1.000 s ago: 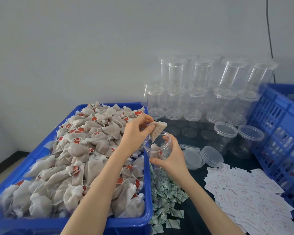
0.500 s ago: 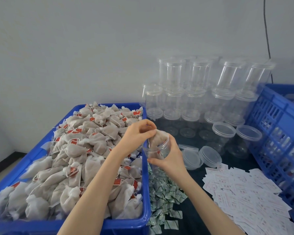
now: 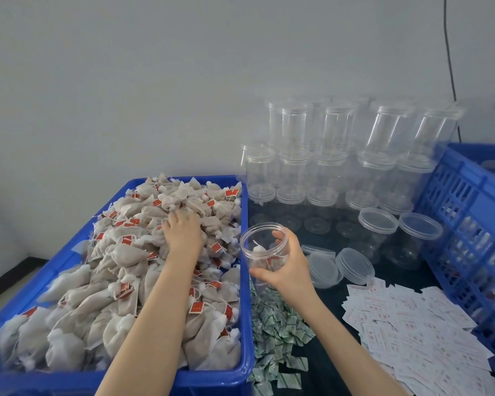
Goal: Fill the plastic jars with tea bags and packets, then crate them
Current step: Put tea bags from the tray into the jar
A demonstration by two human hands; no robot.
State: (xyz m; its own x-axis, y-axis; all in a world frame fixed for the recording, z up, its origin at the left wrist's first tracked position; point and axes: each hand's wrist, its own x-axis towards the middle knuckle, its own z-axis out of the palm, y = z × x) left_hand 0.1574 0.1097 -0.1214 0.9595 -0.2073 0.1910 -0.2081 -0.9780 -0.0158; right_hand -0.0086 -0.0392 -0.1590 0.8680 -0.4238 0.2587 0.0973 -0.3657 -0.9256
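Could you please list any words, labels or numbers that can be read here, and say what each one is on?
None can be read.
Red tags on the tea bags: marks too small to read.
White slips with red print: blurred.
Green-and-white packets: print too small.
Jar in the right hand: no label visible.

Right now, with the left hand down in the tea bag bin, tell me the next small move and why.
Probably pinch one tea bag from the pile with the left hand and carry it to the open jar that the right hand holds beside the bin. The jar looks far from full, with only a few bags showing, and the left hand rests on the pile, its grip hidden.
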